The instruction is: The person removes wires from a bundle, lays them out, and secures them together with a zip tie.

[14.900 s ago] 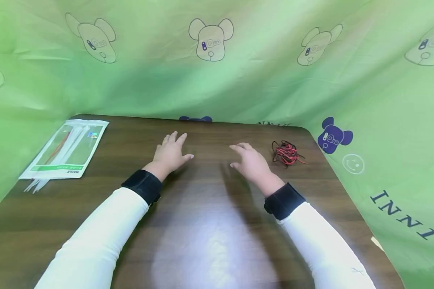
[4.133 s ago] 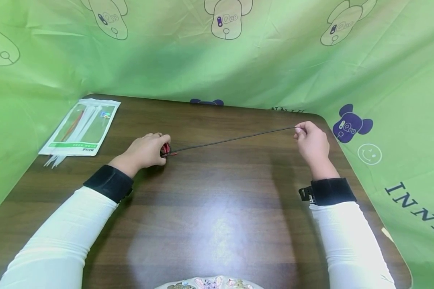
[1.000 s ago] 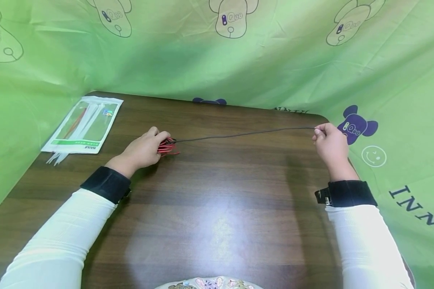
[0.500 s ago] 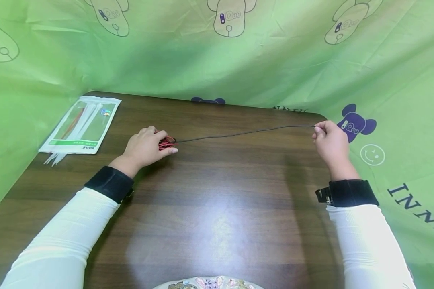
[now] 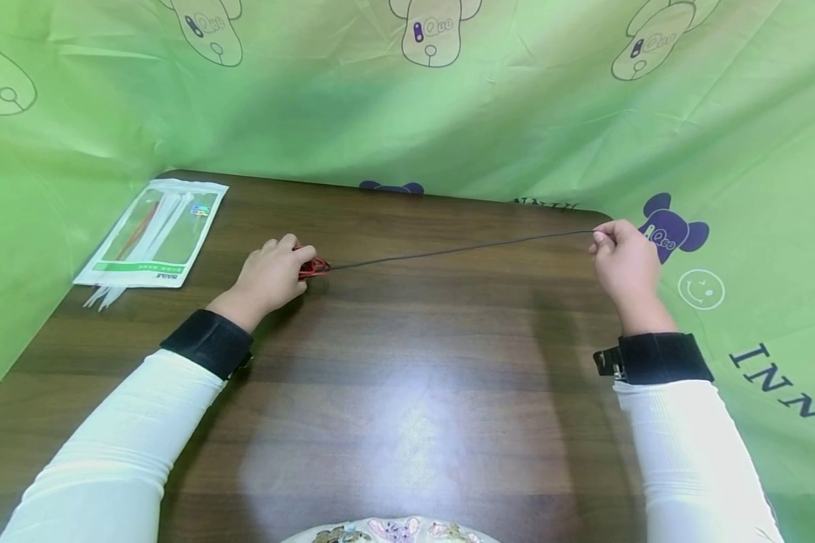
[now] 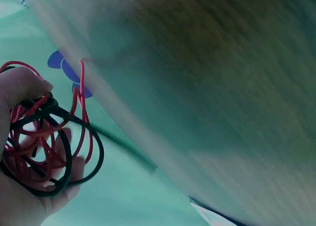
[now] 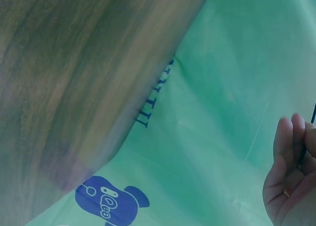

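Note:
In the head view my left hand (image 5: 266, 277) holds a tangled bundle of red and black wire (image 5: 315, 268) above the left-centre of the table. The left wrist view shows the loops of this wire bundle (image 6: 48, 133) between the thumb and fingers, with a red end sticking up. A black strand (image 5: 462, 250) runs from the bundle across to the right, nearly straight. Its far end is pinched between thumb and forefinger of my right hand (image 5: 628, 264), over the table's right edge. Only part of the right hand (image 7: 289, 181) shows in the right wrist view.
A clear packet of white cable ties (image 5: 152, 234) lies on the brown table (image 5: 353, 362) at the far left, with tie ends poking out. Green printed curtain (image 5: 299, 98) surrounds the table. A white rounded edge with animal figures (image 5: 394, 530) shows at the bottom.
The wire bundle, first lying at the table's right, is now in my left hand, its black strand drawn out rightward. Lately the left thumb has swung back in; the right hand has risen slightly.

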Tool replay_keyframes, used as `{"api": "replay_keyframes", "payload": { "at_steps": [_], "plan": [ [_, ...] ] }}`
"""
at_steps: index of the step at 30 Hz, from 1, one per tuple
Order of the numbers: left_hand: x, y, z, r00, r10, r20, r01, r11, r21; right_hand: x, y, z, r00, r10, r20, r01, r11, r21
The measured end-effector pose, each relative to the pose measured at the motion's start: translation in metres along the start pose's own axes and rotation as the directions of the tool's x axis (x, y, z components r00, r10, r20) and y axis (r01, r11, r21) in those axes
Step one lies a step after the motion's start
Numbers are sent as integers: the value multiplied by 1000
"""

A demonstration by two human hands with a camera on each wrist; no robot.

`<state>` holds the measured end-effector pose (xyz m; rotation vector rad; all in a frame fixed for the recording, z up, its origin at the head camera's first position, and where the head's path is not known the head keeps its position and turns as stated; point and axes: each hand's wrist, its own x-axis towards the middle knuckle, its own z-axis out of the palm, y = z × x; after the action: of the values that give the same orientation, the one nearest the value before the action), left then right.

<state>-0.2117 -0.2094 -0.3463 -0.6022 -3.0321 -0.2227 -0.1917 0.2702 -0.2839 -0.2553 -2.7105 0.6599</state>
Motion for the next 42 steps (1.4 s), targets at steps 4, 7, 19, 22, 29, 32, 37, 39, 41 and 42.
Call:
{"api": "replay_keyframes", "payload": {
  "at_steps": [4,7,19,22,29,32,37,39,41,42],
  "plan": [
    [0,-2,-4,999,-31,32,32,999,-32,2,-1,-4,1000,6,-15,-6,1000,8],
    [1,-3,-6,997,-55,61,59,997,-58,2,1,-5,1000,16,-15,-16,1000,17],
    [0,-15,-5,994,-40,98,43,999,-28,4,15,-6,997,73,28,-72,997,-17],
    [1,-16,-6,994,-56,98,58,998,-22,5,18,-7,997,78,29,-77,997,-25],
    [0,-15,-10,989,-126,75,125,992,18,2,21,-5,996,79,43,-78,997,-27],
    [1,-13,-9,989,-135,52,134,991,16,0,21,-3,996,80,37,-79,997,-12],
    [3,-9,-7,992,-116,46,120,990,-76,-1,19,0,996,75,38,-76,997,5],
    [3,-9,-6,994,-96,49,101,989,-106,-1,17,1,996,72,44,-73,997,18],
    [3,-9,-4,996,-72,49,77,990,-118,-1,15,2,997,66,45,-68,997,24],
    [3,-10,-2,997,-68,45,73,990,-124,-1,14,3,997,64,46,-65,998,25]
  ]
}}
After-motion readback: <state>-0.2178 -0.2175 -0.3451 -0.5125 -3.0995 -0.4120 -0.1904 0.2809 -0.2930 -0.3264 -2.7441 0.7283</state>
